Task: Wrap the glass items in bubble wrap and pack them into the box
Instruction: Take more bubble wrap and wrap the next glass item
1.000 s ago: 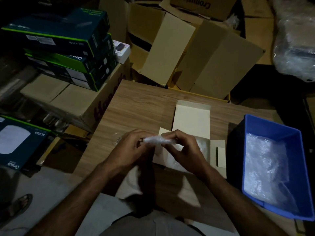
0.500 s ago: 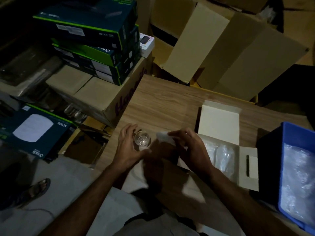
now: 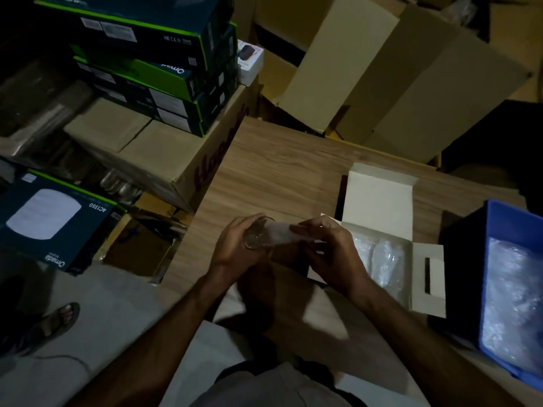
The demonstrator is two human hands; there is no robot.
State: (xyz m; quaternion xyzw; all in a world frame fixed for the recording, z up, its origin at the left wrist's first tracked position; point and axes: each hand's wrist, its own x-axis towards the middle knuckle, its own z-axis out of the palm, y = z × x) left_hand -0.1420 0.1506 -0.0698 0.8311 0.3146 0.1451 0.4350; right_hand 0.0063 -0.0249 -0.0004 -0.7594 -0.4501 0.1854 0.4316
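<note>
My left hand (image 3: 235, 248) grips a clear drinking glass (image 3: 256, 235) on its side above the wooden table (image 3: 282, 171), its open mouth toward me. A piece of bubble wrap (image 3: 283, 234) lies against the glass, and my right hand (image 3: 329, 251) pinches its right end. Just right of my hands stands an open white cardboard box (image 3: 379, 207) with its lid flap up. Two wrapped items (image 3: 382, 259) lie inside it.
A blue plastic bin (image 3: 496, 230) holding bubble wrap (image 3: 517, 295) stands at the table's right end. Large open brown cartons (image 3: 382, 77) stand behind the table. Stacked dark green boxes (image 3: 152, 63) on brown cartons fill the left. A sandalled foot (image 3: 55, 321) is on the floor.
The bubble wrap that both hands held alone a second ago now lies against a glass picked up by my left hand. The glass has risen and tipped onto its side. The camera swung left.
</note>
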